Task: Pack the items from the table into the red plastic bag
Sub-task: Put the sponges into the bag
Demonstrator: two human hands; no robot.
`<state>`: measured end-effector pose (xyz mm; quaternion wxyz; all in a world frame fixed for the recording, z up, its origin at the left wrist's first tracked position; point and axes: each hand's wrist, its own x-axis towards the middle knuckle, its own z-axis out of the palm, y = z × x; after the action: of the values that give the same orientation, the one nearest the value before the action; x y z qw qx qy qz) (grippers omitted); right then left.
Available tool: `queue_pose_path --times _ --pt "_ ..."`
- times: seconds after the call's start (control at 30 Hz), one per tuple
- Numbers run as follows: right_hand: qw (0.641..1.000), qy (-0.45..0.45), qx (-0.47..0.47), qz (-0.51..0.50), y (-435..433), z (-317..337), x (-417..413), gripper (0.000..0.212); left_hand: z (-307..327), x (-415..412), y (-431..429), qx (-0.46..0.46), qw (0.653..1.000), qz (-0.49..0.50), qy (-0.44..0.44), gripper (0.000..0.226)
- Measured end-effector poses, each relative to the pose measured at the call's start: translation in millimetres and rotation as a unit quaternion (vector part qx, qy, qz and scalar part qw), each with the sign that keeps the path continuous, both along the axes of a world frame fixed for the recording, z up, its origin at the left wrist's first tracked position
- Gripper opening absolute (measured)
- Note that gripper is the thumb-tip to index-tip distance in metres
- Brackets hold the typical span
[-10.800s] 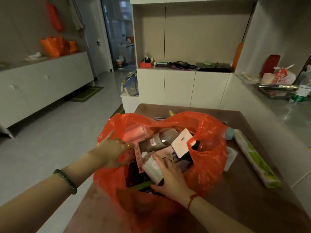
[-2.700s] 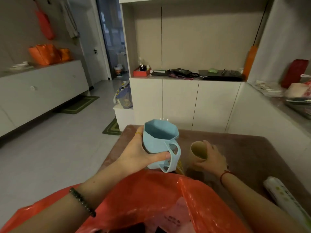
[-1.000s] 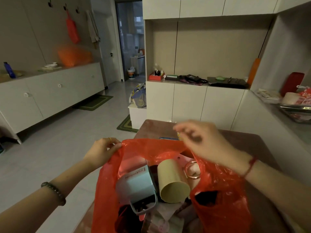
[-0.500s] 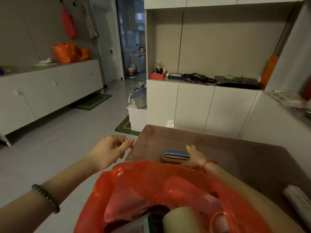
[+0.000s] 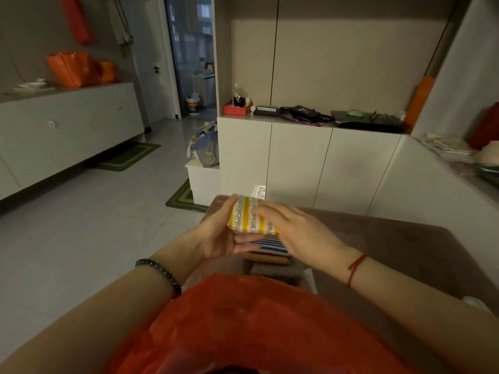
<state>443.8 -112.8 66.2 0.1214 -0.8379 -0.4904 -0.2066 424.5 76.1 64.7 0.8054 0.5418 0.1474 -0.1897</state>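
Across the brown desk (image 5: 405, 255), past the red plastic bag (image 5: 256, 327), the left hand (image 5: 218, 238) and right hand (image 5: 299, 233) together grip a yellow-striped sponge (image 5: 247, 215) above a blue-striped one (image 5: 270, 245); next, it likely goes into the bag's mouth.

Two striped sponges (image 5: 249, 217), one red bag (image 5: 251, 319), two hands (image 5: 305, 236).
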Motion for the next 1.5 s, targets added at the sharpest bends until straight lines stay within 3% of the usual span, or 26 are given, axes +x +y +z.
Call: queue_pose_path --times 0.1,0.2,0.27,0.33,0.43,0.53,0.67,0.77,0.87,0.93,1.0,1.07,1.13,1.2,1.27,1.3,1.4,1.5 --pt "0.997 0.052 -0.039 0.04 4 -17 23 0.078 -7 7 9 0.021 0.998 0.058 -0.023 0.032" --pt "0.997 0.054 -0.016 0.044 15 -31 44 0.068 -14 12 18 0.061 0.991 0.111 -0.035 0.033" --pt "0.987 0.139 0.056 -0.049 25 -41 60 0.057 -24 19 29 0.094 0.982 0.16 -0.025 0.037" --pt "0.957 0.239 0.076 -0.149 28 -61 81 0.061 -33 24 41 0.105 0.973 0.206 -0.005 0.039" --pt "0.917 0.334 -0.07 -0.209 24 -101 100 0.075 -48 28 54 0.11 0.968 0.225 0.01 0.041" --pt "0.893 0.381 -0.126 -0.204 20 -127 101 0.06 -63 26 56 0.102 0.971 0.216 0.019 0.043" --pt "0.913 0.316 -0.123 -0.227 20 -118 98 0.036 -72 25 52 0.08 0.98 0.181 0.018 0.055" --pt "0.925 0.19 0.026 -0.327 19 -93 92 0.035 -74 28 48 0.055 0.986 0.159 -0.008 0.059" --pt "0.949 0.043 0.148 -0.276 31 -56 77 0.031 -71 27 42 0.023 0.991 0.115 -0.057 0.064" --pt "0.97 -0.077 0.088 -0.215 49 -39 62 0.026 -65 26 35 0.0 0.994 0.074 -0.084 0.071" --pt "0.977 -0.106 -0.011 -0.184 70 -37 42 0.031 -58 27 23 -0.002 0.993 0.06 -0.101 0.072" --pt "0.987 -0.016 -0.071 -0.142 81 -41 29 0.041 -57 28 16 0.021 0.99 0.112 -0.087 0.063" --pt "0.991 0.093 -0.072 -0.065 75 -41 23 0.041 -64 29 20 0.055 0.979 0.187 -0.053 0.051" --pt "0.984 0.177 0.016 -0.029 65 -41 29 0.036 -70 27 33 0.06 0.969 0.235 -0.048 0.042" --pt "0.963 0.224 0.119 -0.092 53 -51 51 0.038 -71 26 46 0.066 0.96 0.268 -0.053 0.024" --pt "0.956 0.236 0.112 -0.129 47 -60 62 0.043 -70 25 50 0.07 0.956 0.279 -0.051 0.017" --pt "0.927 0.305 -0.098 -0.193 33 -104 83 0.062 -67 25 57 0.079 0.95 0.296 -0.064 0.023" --pt "0.905 0.343 -0.141 -0.209 28 -138 79 0.041 -70 26 56 0.084 0.949 0.293 -0.074 0.028"
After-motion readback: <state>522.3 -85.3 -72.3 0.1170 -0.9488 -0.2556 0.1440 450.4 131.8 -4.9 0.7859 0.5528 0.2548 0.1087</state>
